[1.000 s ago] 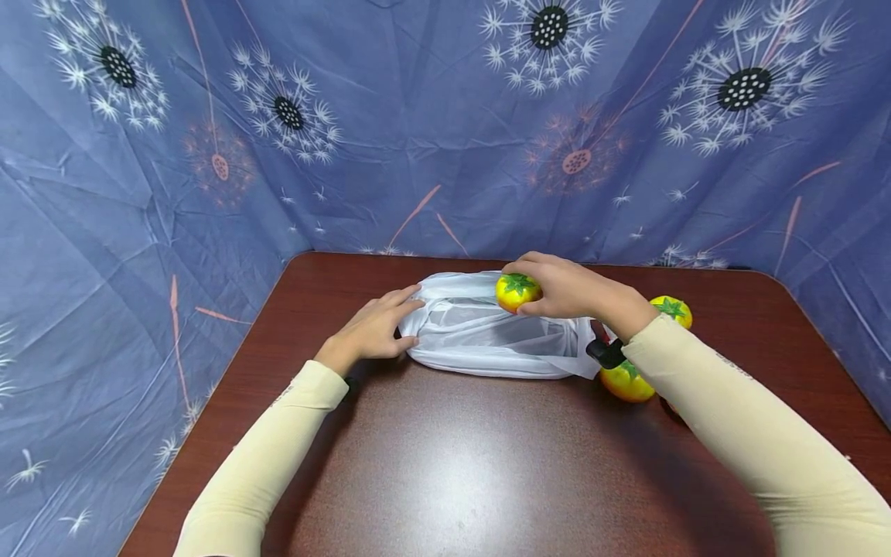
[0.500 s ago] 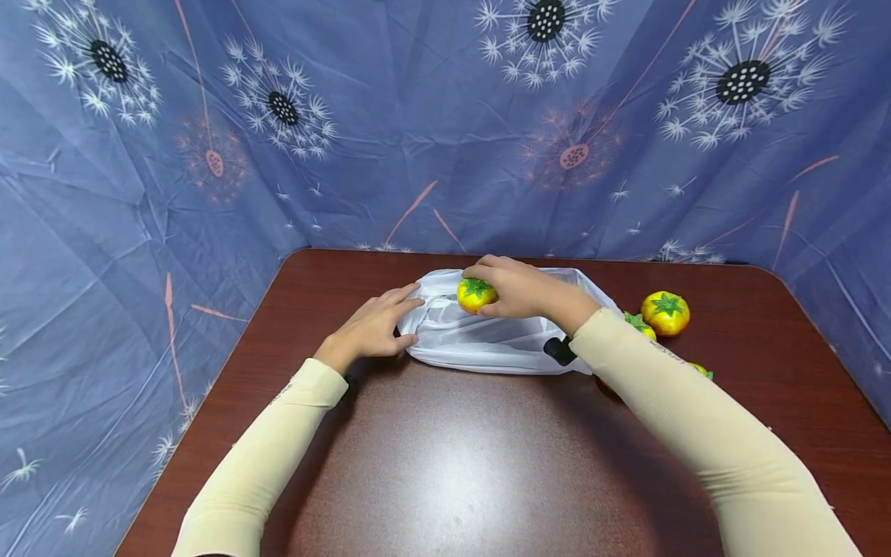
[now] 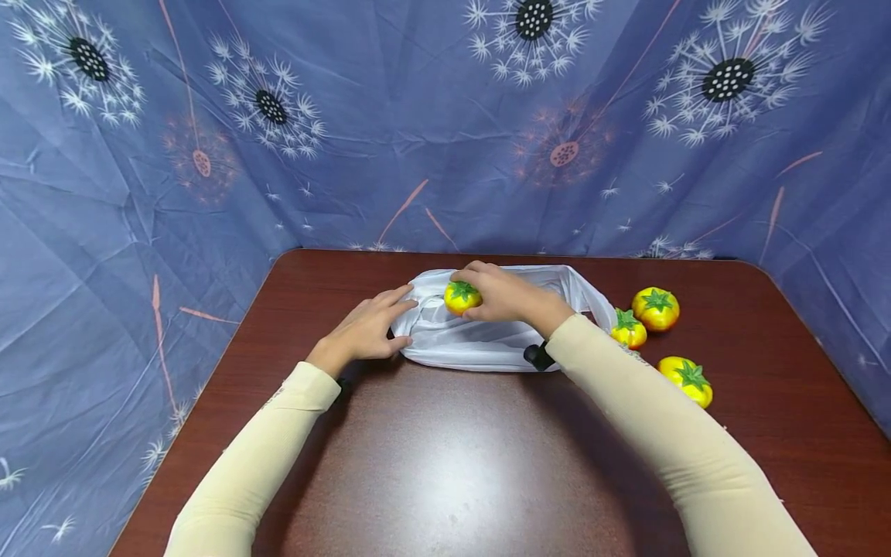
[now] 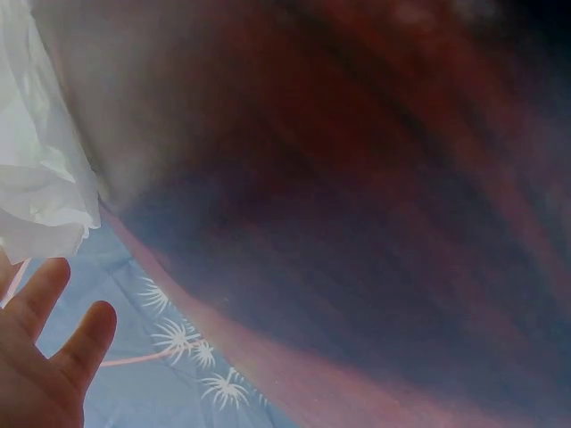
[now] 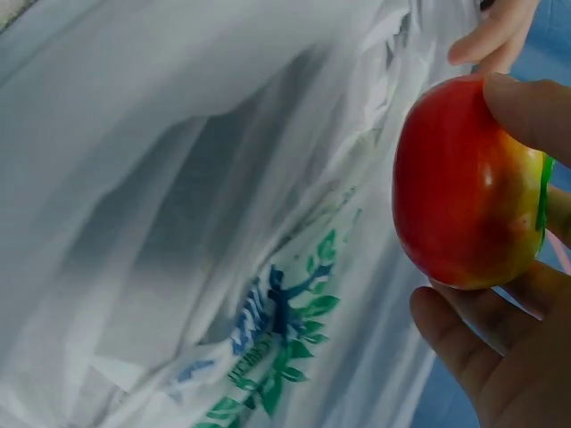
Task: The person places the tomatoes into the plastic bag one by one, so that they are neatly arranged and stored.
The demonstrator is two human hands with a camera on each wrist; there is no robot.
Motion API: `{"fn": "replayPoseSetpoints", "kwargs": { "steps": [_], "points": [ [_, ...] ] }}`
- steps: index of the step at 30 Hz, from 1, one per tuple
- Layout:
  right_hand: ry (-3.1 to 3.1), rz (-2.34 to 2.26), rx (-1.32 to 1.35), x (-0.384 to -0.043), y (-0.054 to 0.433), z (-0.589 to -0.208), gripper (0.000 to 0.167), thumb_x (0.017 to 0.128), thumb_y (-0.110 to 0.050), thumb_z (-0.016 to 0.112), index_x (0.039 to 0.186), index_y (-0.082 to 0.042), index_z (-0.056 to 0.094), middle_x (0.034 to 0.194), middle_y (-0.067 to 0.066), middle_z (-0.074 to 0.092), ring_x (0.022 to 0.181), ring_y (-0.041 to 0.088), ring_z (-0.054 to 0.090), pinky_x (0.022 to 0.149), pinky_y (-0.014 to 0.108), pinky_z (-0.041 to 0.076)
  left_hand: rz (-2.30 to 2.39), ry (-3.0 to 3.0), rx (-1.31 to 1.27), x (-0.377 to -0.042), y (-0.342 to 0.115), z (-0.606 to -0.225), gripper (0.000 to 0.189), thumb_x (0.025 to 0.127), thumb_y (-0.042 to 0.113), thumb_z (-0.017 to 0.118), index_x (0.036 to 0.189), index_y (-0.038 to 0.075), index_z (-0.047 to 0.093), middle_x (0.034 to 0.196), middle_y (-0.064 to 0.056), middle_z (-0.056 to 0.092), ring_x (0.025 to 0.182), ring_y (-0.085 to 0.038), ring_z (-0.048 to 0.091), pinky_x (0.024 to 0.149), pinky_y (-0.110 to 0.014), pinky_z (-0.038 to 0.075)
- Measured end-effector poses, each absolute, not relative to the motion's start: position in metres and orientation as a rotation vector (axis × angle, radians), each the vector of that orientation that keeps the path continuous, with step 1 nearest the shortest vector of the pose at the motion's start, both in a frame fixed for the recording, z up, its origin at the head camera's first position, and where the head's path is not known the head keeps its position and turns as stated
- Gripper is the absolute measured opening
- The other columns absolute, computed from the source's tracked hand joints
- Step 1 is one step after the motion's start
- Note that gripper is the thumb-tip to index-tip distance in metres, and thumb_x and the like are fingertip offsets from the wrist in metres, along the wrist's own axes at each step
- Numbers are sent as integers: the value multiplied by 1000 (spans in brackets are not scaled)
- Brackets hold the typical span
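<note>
My right hand (image 3: 503, 294) grips a shiny yellow-and-red tomato (image 3: 462, 297) with a green leafy top, over the left part of a white plastic bag (image 3: 480, 352). The right wrist view shows the tomato's red underside (image 5: 455, 187) between thumb and fingers. The bag lies on its side with its mouth spread wide, and green leaf print (image 5: 290, 330) marks its plastic. At the bag's left end rests my left hand (image 3: 365, 329), fingers spread and fingertips right at the rim. In the left wrist view its fingers (image 4: 85, 343) are nearly straight beside the bag's edge (image 4: 45, 196).
Several more tomatoes lie to the right of the bag: one at the back (image 3: 656, 309), one by the bag's right end (image 3: 629, 331), one nearer (image 3: 685, 379), partly behind my right sleeve. A dandelion-print blue cloth (image 3: 418, 155) hangs behind the brown table (image 3: 431, 441).
My right hand has carried the tomato leftward across the bag. The tomatoes on the right show more as the arm moves off them. The left hand stays at the bag's end.
</note>
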State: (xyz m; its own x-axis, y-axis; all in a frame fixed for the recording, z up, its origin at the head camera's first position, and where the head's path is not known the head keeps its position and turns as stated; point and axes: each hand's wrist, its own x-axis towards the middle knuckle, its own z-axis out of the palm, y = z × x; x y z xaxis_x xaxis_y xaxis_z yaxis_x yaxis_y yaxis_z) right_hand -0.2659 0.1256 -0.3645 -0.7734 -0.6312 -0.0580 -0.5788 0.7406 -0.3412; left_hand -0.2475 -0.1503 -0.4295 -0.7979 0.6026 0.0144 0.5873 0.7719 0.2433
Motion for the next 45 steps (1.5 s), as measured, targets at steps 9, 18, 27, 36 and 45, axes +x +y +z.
{"fn": "replayPoseSetpoints", "kwargs": {
  "steps": [9, 18, 27, 36, 45],
  "points": [
    [2805, -493, -927, -269, 122, -379, 66, 85, -30, 73, 145, -14, 50, 147, 14, 50, 131, 35, 50, 109, 51, 43, 376, 2903, 990, -249, -151, -431, 68, 88, 41, 64, 147, 13, 47, 165, -7, 27, 149, -30, 33, 111, -58, 36],
    [2828, -511, -897, -276, 109, -394, 66, 85, -30, 72, 145, -14, 50, 149, 13, 50, 137, 34, 46, 114, 50, 39, 353, 2892, 967, -250, -150, -431, 67, 88, 41, 64, 148, 15, 46, 166, -5, 25, 150, -28, 32, 113, -57, 35],
    [2834, -525, -810, -279, 94, -407, 68, 87, -31, 72, 148, -16, 46, 153, 12, 45, 142, 35, 41, 117, 51, 34, 358, 2905, 980, -249, -150, -429, 66, 88, 41, 65, 146, 15, 49, 165, -6, 28, 149, -28, 34, 114, -57, 33],
    [2877, -569, -803, -280, 84, -416, 67, 87, -31, 73, 147, -17, 47, 151, 12, 46, 138, 33, 44, 115, 50, 38, 363, 2912, 988, -249, -150, -428, 65, 87, 40, 65, 145, 14, 51, 164, -7, 29, 148, -28, 35, 115, -57, 31],
    [2903, -593, -795, -280, 87, -423, 67, 87, -33, 73, 148, -19, 46, 152, 11, 44, 138, 33, 45, 111, 53, 41, 357, 2919, 996, -250, -147, -429, 66, 87, 40, 66, 146, 14, 50, 165, -7, 28, 149, -28, 34, 116, -59, 28]
  ]
}}
